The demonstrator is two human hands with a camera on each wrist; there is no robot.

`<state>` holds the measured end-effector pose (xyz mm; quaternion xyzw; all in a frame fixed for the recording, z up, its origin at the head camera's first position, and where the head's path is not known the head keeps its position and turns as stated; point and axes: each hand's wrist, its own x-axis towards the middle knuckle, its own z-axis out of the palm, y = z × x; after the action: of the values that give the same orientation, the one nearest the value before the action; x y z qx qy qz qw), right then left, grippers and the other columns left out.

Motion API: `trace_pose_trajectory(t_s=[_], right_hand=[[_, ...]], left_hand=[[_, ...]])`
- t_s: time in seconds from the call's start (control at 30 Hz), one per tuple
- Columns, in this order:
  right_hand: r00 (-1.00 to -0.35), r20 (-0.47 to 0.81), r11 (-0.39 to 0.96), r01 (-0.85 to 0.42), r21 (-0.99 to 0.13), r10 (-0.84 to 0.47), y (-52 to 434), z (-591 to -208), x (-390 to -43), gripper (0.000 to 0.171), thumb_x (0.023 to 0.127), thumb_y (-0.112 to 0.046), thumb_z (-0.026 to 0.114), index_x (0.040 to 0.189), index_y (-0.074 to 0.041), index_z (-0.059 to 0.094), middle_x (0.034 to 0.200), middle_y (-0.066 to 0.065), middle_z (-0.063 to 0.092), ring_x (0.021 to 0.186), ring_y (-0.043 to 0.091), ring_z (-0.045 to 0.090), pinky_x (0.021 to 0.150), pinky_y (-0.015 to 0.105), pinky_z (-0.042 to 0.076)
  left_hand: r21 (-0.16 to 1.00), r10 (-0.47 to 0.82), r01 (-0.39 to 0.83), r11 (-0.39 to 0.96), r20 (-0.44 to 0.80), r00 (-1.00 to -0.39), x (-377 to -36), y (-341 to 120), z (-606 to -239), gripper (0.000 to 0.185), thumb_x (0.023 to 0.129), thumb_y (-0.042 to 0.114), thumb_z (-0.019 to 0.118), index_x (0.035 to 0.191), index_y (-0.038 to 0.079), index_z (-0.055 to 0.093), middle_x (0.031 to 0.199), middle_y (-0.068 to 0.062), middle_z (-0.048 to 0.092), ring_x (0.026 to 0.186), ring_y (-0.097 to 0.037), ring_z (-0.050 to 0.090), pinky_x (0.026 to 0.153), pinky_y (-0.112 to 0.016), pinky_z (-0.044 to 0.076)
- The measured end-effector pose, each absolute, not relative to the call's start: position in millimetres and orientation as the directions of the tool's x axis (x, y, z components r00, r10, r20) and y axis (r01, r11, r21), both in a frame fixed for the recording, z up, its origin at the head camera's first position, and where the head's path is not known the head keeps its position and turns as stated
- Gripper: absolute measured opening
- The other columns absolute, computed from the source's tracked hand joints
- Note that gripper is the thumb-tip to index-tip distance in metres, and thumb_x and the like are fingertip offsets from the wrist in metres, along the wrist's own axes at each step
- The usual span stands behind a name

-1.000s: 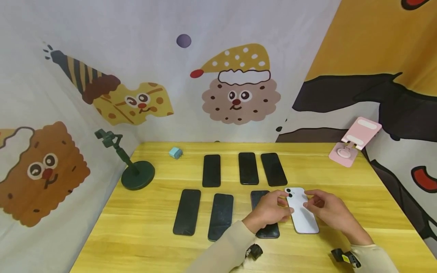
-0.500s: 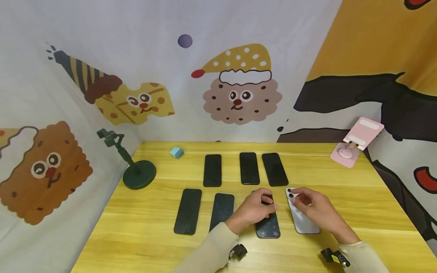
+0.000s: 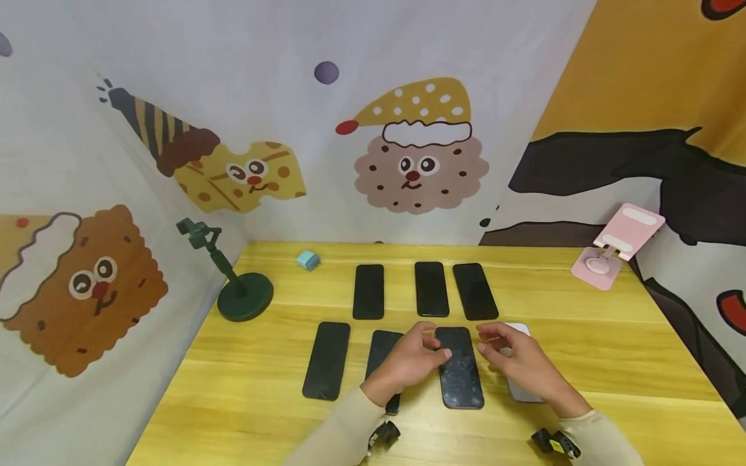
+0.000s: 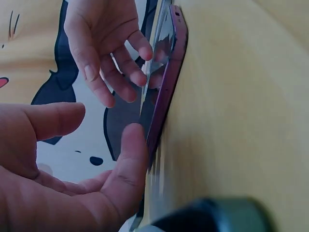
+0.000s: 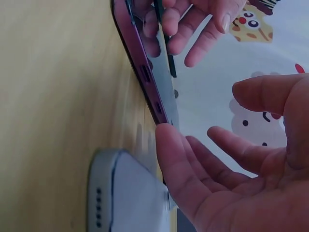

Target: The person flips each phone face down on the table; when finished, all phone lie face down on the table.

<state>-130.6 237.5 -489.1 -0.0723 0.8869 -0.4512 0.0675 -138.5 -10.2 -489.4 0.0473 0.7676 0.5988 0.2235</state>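
Observation:
A dark-screened phone (image 3: 460,372) lies face up on the wooden table between my two hands. Its frame shows purple in the left wrist view, where the phone's edge (image 4: 169,82) runs beside my fingers. My left hand (image 3: 410,357) is at the phone's left side, fingers loosely bent, partly covering another black phone (image 3: 381,346). On the other side, my right hand (image 3: 520,364) has its fingers spread, with one fingertip right at the purple edge (image 5: 145,72) in the right wrist view. Beneath that hand a white phone (image 3: 524,393) lies back up, its camera end mostly hidden.
Black phones stand in a back row: one on the left (image 3: 369,291), one in the middle (image 3: 432,288), one on the right (image 3: 475,291). Another phone (image 3: 326,360) lies front left. Around them are a green stand (image 3: 245,298), a blue charger (image 3: 308,260) and a pink stand (image 3: 618,239).
Both hands have moved left from the white phone to the purple-framed phone. The white phone stays on the table, let go. The head view has turned slightly left.

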Motion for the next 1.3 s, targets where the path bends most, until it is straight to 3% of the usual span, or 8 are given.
trace_pose_trajectory(t_s=[0.2, 0.57, 0.9, 1.13, 1.23, 1.3], right_hand=[[-0.959, -0.178, 0.468, 0.057, -0.882, -0.22, 234.2, -493.1, -127.8, 0.054, 0.103, -0.021, 0.072, 0.147, 0.002, 0.053, 0.144, 0.026, 0.059, 0.118, 0.032, 0.068, 0.074, 0.031, 0.065], [-0.949, -0.22, 0.404, 0.114, -0.907, -0.226, 230.1, -491.5, -127.3, 0.053, 0.104, -0.02, 0.07, 0.149, 0.002, 0.05, 0.148, 0.027, 0.055, 0.127, 0.039, 0.063, 0.076, 0.036, 0.066], [-0.944, -0.225, 0.361, 0.128, -0.924, -0.242, 228.0, -492.5, -130.7, 0.055, 0.105, -0.019, 0.069, 0.151, 0.002, 0.048, 0.152, 0.029, 0.051, 0.129, 0.039, 0.063, 0.078, 0.038, 0.066], [-0.947, -0.217, 0.342, 0.128, -0.931, -0.238, 225.1, -495.0, -128.9, 0.054, 0.104, -0.018, 0.069, 0.149, 0.003, 0.049, 0.149, 0.028, 0.054, 0.126, 0.038, 0.065, 0.078, 0.038, 0.066], [-0.946, -0.215, 0.32, 0.132, -0.938, -0.241, 224.3, -495.8, -128.2, 0.052, 0.104, -0.017, 0.069, 0.148, 0.003, 0.05, 0.148, 0.028, 0.055, 0.126, 0.039, 0.064, 0.078, 0.039, 0.067], [-0.943, -0.206, 0.308, 0.121, -0.944, -0.26, 223.8, -496.9, -127.7, 0.053, 0.104, -0.017, 0.07, 0.148, 0.004, 0.05, 0.148, 0.029, 0.054, 0.127, 0.039, 0.064, 0.079, 0.039, 0.066]], left_hand=[[0.929, 0.352, -0.216, 0.302, -0.319, -0.88, -134.3, -16.2, -492.2, 0.064, 0.1, 0.026, 0.076, 0.156, 0.01, 0.047, 0.136, -0.013, 0.064, 0.119, -0.027, 0.067, 0.095, -0.048, 0.058], [0.937, 0.382, -0.29, 0.197, -0.346, -0.857, -137.5, -13.2, -488.3, 0.071, 0.1, 0.023, 0.076, 0.159, 0.004, 0.041, 0.14, -0.02, 0.062, 0.111, -0.025, 0.072, 0.098, -0.048, 0.061], [0.94, 0.368, -0.313, 0.138, -0.342, -0.865, -141.3, -18.3, -487.6, 0.076, 0.101, 0.024, 0.075, 0.161, -0.001, 0.037, 0.141, -0.021, 0.063, 0.117, -0.027, 0.07, 0.104, -0.049, 0.057], [0.934, 0.378, -0.356, 0.017, -0.335, -0.863, -141.1, -18.2, -486.0, 0.076, 0.101, 0.013, 0.073, 0.162, -0.003, 0.031, 0.136, -0.021, 0.06, 0.111, -0.03, 0.073, 0.098, -0.052, 0.061], [0.929, 0.381, -0.371, -0.02, -0.336, -0.861, -141.2, -15.7, -487.4, 0.074, 0.1, 0.007, 0.072, 0.162, -0.004, 0.033, 0.13, -0.017, 0.058, 0.101, -0.023, 0.072, 0.09, -0.047, 0.064], [0.93, 0.379, -0.366, -0.045, -0.323, -0.867, -141.6, -13.6, -489.3, 0.065, 0.099, 0.0, 0.069, 0.157, -0.004, 0.041, 0.121, -0.012, 0.057, 0.093, -0.018, 0.068, 0.083, -0.04, 0.065]])
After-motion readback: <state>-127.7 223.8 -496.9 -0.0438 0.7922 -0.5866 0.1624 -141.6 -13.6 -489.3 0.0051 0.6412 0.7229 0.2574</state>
